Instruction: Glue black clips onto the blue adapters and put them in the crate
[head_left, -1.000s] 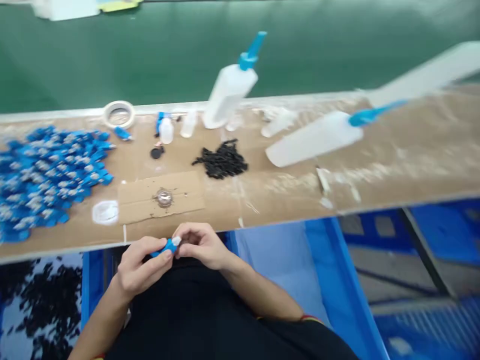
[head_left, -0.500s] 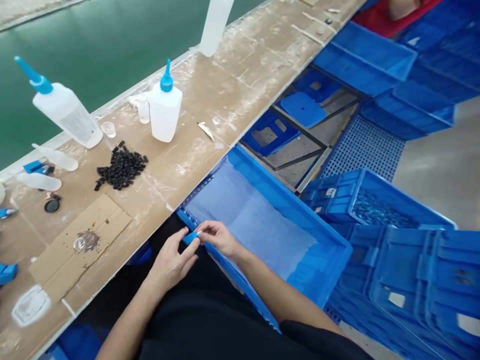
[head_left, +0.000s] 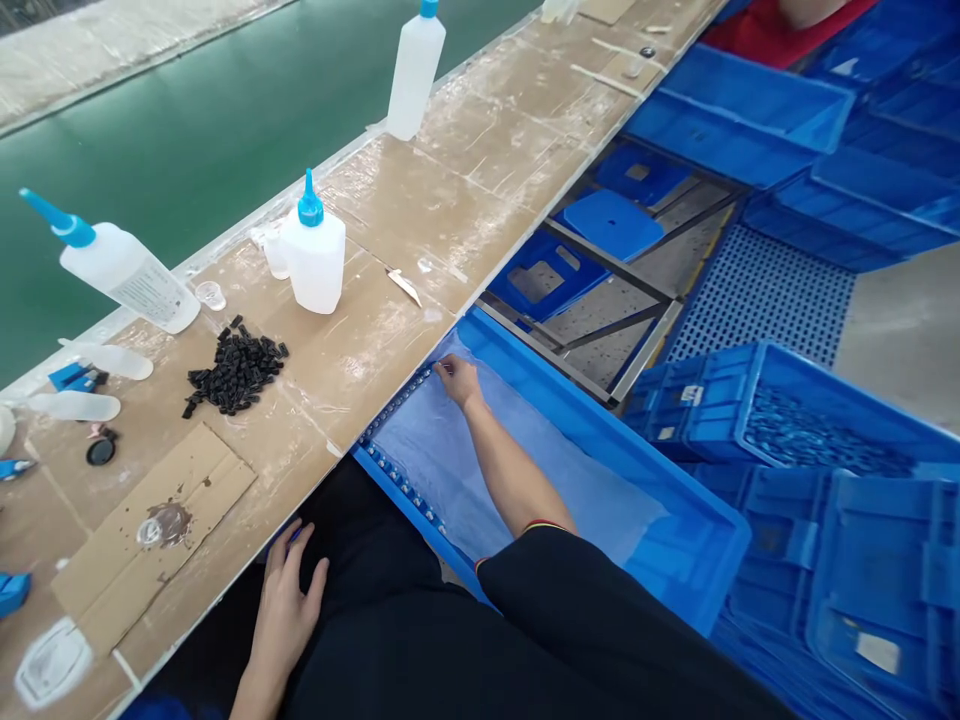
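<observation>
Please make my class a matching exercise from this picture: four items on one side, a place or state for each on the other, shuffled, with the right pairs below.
Column one
1. Right hand
2. Left hand
3. Small black pieces
4. Cardboard piece

Column two
A. Lying flat, with dark stains
B. Reaching into the nearest blue tray, fingers by a row of small parts
C. Heaped loosely on the brown tabletop
D. Over dark clothing, fingers spread

Right pairs: 1-B, 2-D, 3-C, 4-A
</observation>
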